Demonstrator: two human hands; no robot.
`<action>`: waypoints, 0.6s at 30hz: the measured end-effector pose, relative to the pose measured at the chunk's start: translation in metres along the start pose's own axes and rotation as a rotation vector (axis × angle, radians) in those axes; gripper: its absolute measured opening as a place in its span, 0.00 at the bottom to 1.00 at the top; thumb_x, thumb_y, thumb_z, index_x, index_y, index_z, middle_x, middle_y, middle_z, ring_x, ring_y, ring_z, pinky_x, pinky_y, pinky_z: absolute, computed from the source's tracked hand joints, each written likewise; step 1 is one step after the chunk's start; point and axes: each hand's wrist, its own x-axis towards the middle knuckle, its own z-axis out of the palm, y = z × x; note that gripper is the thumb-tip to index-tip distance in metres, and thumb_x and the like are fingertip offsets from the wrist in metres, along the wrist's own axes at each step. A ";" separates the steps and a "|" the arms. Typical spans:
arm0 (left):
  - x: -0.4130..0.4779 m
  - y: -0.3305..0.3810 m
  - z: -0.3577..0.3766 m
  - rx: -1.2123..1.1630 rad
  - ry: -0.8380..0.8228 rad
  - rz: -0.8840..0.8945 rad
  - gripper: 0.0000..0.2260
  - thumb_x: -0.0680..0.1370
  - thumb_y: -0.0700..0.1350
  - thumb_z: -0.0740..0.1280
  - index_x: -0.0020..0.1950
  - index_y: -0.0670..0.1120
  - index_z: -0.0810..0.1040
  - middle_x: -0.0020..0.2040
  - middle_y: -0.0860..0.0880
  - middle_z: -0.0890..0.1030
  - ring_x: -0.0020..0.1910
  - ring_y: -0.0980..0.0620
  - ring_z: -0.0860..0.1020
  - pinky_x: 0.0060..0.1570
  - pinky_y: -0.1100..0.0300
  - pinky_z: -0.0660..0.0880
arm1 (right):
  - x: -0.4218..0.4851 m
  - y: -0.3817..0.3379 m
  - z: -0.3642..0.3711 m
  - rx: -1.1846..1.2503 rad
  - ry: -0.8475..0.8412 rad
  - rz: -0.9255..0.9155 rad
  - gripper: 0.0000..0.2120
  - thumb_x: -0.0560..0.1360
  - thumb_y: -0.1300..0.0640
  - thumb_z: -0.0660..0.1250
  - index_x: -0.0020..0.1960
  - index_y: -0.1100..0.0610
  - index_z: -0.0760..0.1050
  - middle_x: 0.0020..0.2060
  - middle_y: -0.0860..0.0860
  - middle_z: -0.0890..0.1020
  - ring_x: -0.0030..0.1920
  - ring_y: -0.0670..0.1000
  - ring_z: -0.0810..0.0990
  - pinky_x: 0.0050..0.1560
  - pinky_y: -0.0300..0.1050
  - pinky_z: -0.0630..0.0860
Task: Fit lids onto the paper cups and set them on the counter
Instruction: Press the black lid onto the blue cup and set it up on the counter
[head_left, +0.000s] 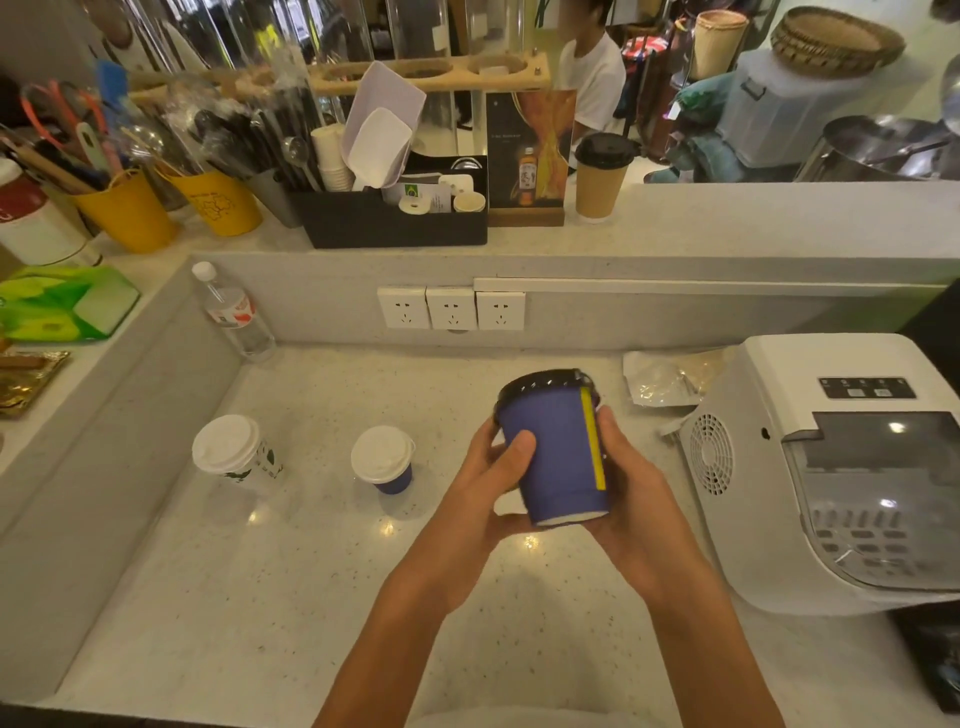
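1. Speckled white counter (291, 571) lies beneath both hands.
2. Left hand (491, 480) and right hand (626, 486) clasp a blue cup (558, 457) between them; its black lid (543, 385) is on.
3. Two white-lidded cups (383, 458) stand to the left.

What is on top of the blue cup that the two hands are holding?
A black lid sits on the blue cup, held between the left hand and right hand. The lid covers the cup's inside, so its contents cannot be seen.

Two lidded cups (228, 453) (383, 460) on counter (291, 597), L of ice machine (831, 467).
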 end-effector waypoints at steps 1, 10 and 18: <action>0.000 -0.002 0.001 -0.039 -0.011 -0.005 0.30 0.73 0.60 0.71 0.73 0.60 0.65 0.66 0.50 0.79 0.61 0.48 0.81 0.50 0.46 0.82 | 0.001 0.003 0.001 -0.067 0.006 -0.006 0.22 0.81 0.41 0.56 0.62 0.53 0.81 0.57 0.55 0.85 0.57 0.55 0.85 0.53 0.52 0.82; 0.003 -0.013 0.020 0.272 0.195 0.264 0.40 0.69 0.55 0.70 0.76 0.61 0.52 0.62 0.70 0.66 0.55 0.70 0.77 0.45 0.72 0.78 | 0.000 0.012 0.017 -0.412 0.087 -0.117 0.44 0.64 0.30 0.64 0.77 0.39 0.56 0.68 0.42 0.71 0.67 0.51 0.76 0.63 0.53 0.77; -0.001 -0.015 0.002 0.041 0.059 0.120 0.38 0.71 0.55 0.73 0.76 0.62 0.58 0.70 0.54 0.73 0.60 0.56 0.80 0.49 0.60 0.81 | 0.009 0.011 0.010 -0.224 0.059 -0.102 0.33 0.66 0.33 0.66 0.66 0.49 0.76 0.57 0.51 0.85 0.54 0.52 0.86 0.46 0.48 0.84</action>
